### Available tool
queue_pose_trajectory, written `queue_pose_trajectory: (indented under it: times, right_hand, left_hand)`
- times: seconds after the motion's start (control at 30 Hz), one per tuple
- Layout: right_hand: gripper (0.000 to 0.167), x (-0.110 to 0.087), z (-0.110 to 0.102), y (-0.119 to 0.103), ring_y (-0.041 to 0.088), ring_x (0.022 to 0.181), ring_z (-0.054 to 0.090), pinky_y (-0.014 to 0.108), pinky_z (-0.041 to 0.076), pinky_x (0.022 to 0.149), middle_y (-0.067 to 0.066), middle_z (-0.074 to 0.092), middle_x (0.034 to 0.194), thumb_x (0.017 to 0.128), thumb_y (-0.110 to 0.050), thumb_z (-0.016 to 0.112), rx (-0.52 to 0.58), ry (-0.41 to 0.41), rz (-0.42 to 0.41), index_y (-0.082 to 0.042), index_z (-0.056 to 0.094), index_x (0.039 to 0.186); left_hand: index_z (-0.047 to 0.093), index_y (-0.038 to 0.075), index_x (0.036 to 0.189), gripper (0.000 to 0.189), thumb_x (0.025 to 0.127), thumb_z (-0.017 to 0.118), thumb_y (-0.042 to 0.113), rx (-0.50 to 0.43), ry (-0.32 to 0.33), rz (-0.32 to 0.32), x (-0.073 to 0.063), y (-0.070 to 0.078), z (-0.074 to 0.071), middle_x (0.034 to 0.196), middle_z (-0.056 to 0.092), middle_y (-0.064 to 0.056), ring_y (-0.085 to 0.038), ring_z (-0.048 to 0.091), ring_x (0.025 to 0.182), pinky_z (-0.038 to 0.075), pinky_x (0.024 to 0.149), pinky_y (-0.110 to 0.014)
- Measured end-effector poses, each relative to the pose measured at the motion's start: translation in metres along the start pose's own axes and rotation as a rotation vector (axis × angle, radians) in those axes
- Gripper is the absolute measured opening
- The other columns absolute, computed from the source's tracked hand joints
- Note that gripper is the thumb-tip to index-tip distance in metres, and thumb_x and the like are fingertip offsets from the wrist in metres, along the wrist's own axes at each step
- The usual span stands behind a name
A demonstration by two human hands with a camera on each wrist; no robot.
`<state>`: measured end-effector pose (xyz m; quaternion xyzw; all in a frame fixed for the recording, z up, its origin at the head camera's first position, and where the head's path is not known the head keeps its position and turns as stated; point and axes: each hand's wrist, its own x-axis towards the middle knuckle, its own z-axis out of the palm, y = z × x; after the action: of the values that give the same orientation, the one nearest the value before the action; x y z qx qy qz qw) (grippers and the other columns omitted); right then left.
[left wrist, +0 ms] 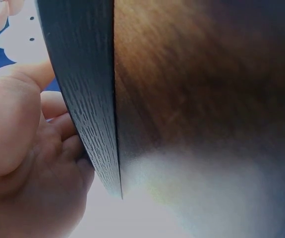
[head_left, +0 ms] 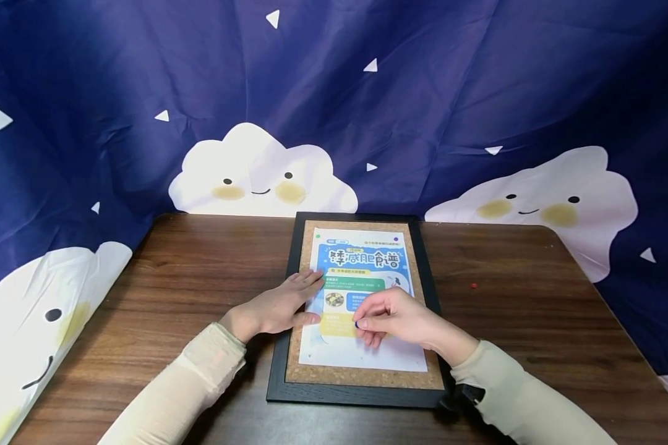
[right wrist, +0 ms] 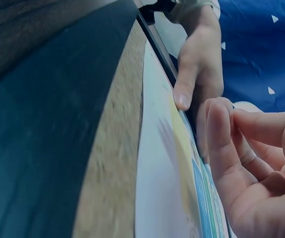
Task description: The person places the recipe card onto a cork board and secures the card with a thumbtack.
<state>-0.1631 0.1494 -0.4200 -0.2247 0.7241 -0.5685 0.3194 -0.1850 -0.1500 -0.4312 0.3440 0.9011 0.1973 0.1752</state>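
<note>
A printed poster (head_left: pixel 334 349) lies on a cork board (head_left: pixel 362 377) with a black frame (head_left: pixel 356 395). A green thumbtack (head_left: pixel 318 236) sits at its top left corner and a purple thumbtack (head_left: pixel 396 238) at its top right. My left hand (head_left: pixel 281 306) rests across the frame's left side, fingers spread onto the poster's edge. Above the poster's lower middle, my right hand (head_left: pixel 395 318) pinches a small blue thumbtack (head_left: pixel 357 324) between thumb and finger. In the right wrist view, those fingertips (right wrist: pixel 219 119) meet and hide the tack.
A small red piece (head_left: pixel 474 285) lies on the brown wooden table (head_left: pixel 512 266), right of the board. Behind the table hangs a dark blue curtain (head_left: pixel 312 80) with clouds and white triangles. A black object (head_left: pixel 451 398) sits by the board's lower right corner, under my right wrist.
</note>
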Motion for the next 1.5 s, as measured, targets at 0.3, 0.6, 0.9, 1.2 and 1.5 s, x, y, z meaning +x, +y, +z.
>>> queue_pose_trajectory:
  times: [0.3,0.6,0.9,1.2,1.5]
  right_hand:
    - [0.022,0.013,0.022,-0.005,0.014,0.076,0.076,0.032,0.067,0.069,0.028,0.080,0.099,0.106,-0.003,0.066,0.033,-0.066,0.008,0.017,0.069,0.116]
    - [0.015,0.032,0.054,-0.003,0.015,0.074,0.077,0.031,0.068,0.070,0.026,0.080,0.097,0.106,0.003,0.063,0.108,-0.163,0.061,0.014,0.070,0.112]
    - [0.014,0.039,0.071,0.001,0.013,0.070,0.075,0.031,0.067,0.066,0.032,0.078,0.096,0.106,0.007,0.060,0.106,-0.176,0.075,0.016,0.070,0.109]
    - [0.011,0.044,0.081,-0.008,0.015,0.064,0.074,0.034,0.067,0.063,0.019,0.077,0.083,0.104,0.010,0.061,0.102,-0.118,0.128,0.014,0.071,0.104]
    - [0.012,0.048,0.087,-0.014,0.016,0.059,0.072,0.036,0.067,0.060,0.011,0.073,0.074,0.102,0.012,0.060,0.089,-0.063,0.200,0.011,0.071,0.097]
  left_hand:
    - [0.028,-0.006,0.168,0.081,0.110,0.061,0.040,-0.016,0.026,0.053,0.001,-0.005,0.004,0.180,0.018,-0.023,-0.041,0.011,0.169,0.012,0.139,-0.054]
    - [0.028,-0.007,0.167,0.079,0.110,0.063,0.036,0.032,0.027,0.039,0.000,-0.003,0.002,0.179,0.019,-0.023,-0.042,0.013,0.169,0.015,0.138,-0.057]
    - [0.029,-0.009,0.166,0.079,0.109,0.064,0.034,0.033,0.035,0.068,0.001,-0.001,0.002,0.178,0.020,-0.027,-0.045,0.015,0.167,0.016,0.137,-0.060]
    - [0.029,-0.009,0.166,0.078,0.109,0.066,0.030,0.043,0.033,0.070,0.001,-0.002,0.002,0.178,0.021,-0.026,-0.046,0.016,0.167,0.017,0.137,-0.059]
    - [0.030,-0.009,0.166,0.077,0.109,0.066,0.028,0.046,0.037,0.068,-0.001,-0.001,0.001,0.178,0.022,-0.026,-0.045,0.017,0.167,0.018,0.137,-0.059]
